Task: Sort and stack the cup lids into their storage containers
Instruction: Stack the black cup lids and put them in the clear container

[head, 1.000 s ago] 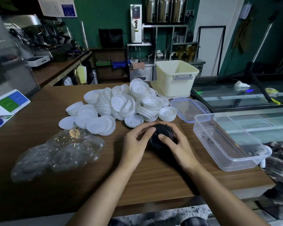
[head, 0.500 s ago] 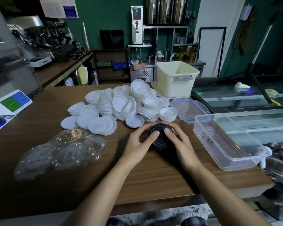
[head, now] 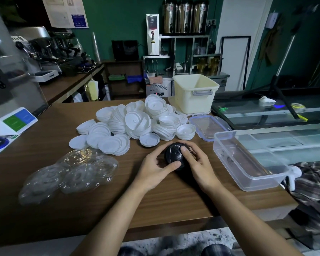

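Between left-hand fingers (head: 171, 165) and right-hand fingers (head: 184, 150), black lids (head: 174, 157) sit gripped.

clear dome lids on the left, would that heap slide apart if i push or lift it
Probably slides apart: the clear dome lids lie loosely overlapped and tilted, not nested. Likely light and flexible, being thin see-through plastic. Their glossy surfaces suggest they are slippery.
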